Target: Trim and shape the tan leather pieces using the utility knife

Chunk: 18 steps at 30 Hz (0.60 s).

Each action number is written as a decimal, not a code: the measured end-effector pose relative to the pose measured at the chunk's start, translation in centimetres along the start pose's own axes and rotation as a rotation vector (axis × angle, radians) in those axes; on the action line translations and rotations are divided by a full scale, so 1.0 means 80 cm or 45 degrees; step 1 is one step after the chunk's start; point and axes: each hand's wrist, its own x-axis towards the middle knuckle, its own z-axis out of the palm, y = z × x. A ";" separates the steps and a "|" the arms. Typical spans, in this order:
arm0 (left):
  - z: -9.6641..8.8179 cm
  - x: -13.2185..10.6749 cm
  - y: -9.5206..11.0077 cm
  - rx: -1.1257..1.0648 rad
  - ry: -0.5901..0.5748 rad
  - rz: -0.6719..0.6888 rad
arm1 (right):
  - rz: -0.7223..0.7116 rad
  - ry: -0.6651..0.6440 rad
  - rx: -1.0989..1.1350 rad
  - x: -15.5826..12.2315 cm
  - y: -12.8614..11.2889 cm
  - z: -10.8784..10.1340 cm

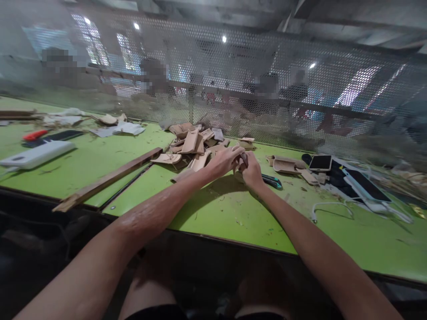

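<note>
Above the green table my left hand (225,161) and my right hand (251,170) meet, fingers closed and curled against each other. Whatever is between them is mostly hidden by the fingers, so I cannot make it out. Just behind and left of my left hand lies a heap of curved tan bamboo-like pieces (191,141). A utility knife (271,181) with a dark and teal handle rests on the table, close by my right hand and partly covered by it.
A long wooden strip (110,179) lies at left, near a white power bank (38,154) and a red-handled tool (35,135). Phones (367,183) and a white cable (333,204) are at right. A perforated metal screen (207,75) stands behind the table (213,213); people sit beyond it.
</note>
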 end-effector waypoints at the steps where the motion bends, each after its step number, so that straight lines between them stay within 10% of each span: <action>1: 0.000 0.000 0.000 -0.006 -0.003 0.002 | 0.008 0.000 -0.004 0.000 0.000 0.000; 18: -0.002 0.004 0.008 -0.049 -0.017 -0.108 | -0.042 0.126 0.043 -0.001 0.001 0.003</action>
